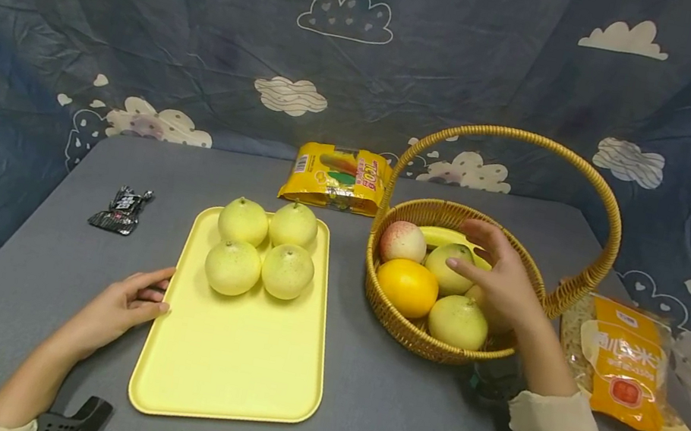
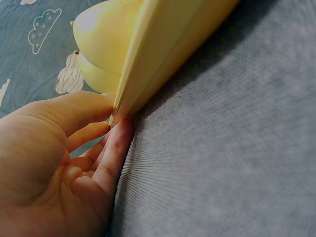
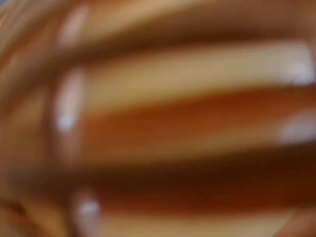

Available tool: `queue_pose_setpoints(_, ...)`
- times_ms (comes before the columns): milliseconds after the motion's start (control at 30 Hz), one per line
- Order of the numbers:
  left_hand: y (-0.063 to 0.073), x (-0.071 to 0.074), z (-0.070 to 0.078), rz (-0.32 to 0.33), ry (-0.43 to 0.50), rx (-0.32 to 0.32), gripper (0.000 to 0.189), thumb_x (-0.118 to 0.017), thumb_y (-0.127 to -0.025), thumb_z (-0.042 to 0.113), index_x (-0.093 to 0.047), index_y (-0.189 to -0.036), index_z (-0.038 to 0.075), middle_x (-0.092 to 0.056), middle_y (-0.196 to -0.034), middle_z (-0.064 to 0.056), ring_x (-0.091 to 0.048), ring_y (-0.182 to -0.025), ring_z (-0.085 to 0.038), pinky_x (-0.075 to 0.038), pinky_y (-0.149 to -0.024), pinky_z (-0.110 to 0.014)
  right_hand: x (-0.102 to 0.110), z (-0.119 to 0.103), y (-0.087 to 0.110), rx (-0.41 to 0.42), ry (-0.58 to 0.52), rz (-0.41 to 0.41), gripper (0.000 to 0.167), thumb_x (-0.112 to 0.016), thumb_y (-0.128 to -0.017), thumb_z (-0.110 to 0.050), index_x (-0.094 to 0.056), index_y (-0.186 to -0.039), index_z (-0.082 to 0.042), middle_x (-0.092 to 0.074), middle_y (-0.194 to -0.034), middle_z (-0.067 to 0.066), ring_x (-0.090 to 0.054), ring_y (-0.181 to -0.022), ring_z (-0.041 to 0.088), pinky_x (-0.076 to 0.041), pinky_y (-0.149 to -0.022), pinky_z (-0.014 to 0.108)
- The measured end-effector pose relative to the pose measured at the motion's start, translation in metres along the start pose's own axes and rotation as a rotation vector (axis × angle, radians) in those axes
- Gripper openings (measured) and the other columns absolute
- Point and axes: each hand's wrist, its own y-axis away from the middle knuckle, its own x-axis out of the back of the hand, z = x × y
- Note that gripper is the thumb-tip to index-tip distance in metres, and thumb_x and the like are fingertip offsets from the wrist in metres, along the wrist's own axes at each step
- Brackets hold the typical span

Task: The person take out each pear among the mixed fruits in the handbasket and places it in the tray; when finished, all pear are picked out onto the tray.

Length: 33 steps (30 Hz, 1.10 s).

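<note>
My left hand (image 1: 117, 310) pinches the left rim of a yellow tray (image 1: 236, 366), thumb above and fingers at the underside in the left wrist view. Several round pale green fruits (image 1: 232, 267) stand grouped on the tray's far half. On the right, my right hand (image 1: 504, 278) hovers with loosely spread fingers over a wicker basket (image 1: 398, 329). Thumb and fingertips are close above a pale green fruit (image 1: 446, 273) there. A peach (image 1: 403, 243), an orange fruit (image 1: 406, 289), a banana (image 1: 439, 237) and another pale green fruit (image 1: 458, 322) lie around it. Blurred wicker fills the right wrist view.
The basket's tall arched handle (image 1: 519, 135) rises over the fruit. A yellow packet (image 1: 338, 179) lies at the back, a small black wrapper (image 1: 120, 210) at the left. An orange-and-clear bag (image 1: 627, 365) lies right of the basket, beyond my right forearm.
</note>
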Motion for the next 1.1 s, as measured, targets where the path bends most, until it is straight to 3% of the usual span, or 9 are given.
queue_pose_setpoints(167, 0.000, 0.000, 0.000, 0.001, -0.001, 0.006, 0.056, -0.060, -0.087, 0.010, -0.036, -0.135, -0.004, -0.043, -0.114, -0.019, -0.049, -0.091, -0.006, -0.043, -0.075, -0.015, 0.004, 0.011, -0.002, -0.031, 0.027, -0.029, 0.059, -0.067, -0.082, -0.015, -0.037, -0.131, 0.000, -0.038, -0.131, 0.015, -0.032, -0.120, 0.033, -0.026, -0.097, 0.051)
queue_pose_setpoints(333, 0.000, 0.000, -0.001, 0.008, 0.000, -0.004, 0.055, -0.060, -0.087, 0.009, -0.036, -0.134, -0.005, -0.044, -0.113, -0.019, -0.048, -0.091, -0.005, -0.043, -0.075, -0.014, 0.009, 0.014, -0.004, -0.039, 0.051, -0.110, 0.058, -0.065, -0.084, -0.015, -0.036, -0.131, 0.001, -0.036, -0.131, 0.018, -0.031, -0.120, 0.037, -0.027, -0.096, 0.054)
queue_pose_setpoints(733, 0.000, 0.000, -0.001, 0.002, -0.007, 0.006, 0.055, -0.060, -0.087, 0.011, -0.036, -0.135, -0.003, -0.044, -0.114, -0.019, -0.048, -0.092, -0.006, -0.044, -0.075, -0.015, 0.017, 0.017, -0.008, -0.101, 0.208, -0.252, 0.061, -0.065, -0.084, -0.025, -0.036, -0.131, 0.001, -0.037, -0.131, 0.020, -0.034, -0.119, 0.039, -0.029, -0.095, 0.053)
queue_pose_setpoints(1100, 0.001, 0.000, -0.001, 0.003, -0.011, 0.008, 0.056, -0.060, -0.087, 0.011, -0.036, -0.135, -0.004, -0.044, -0.114, -0.019, -0.048, -0.091, -0.006, -0.043, -0.075, -0.015, 0.016, 0.020, -0.009, -0.175, 0.295, -0.289, 0.075, -0.067, -0.079, -0.040, -0.032, -0.137, -0.009, -0.038, -0.131, 0.021, -0.039, -0.114, 0.037, -0.032, -0.092, 0.053)
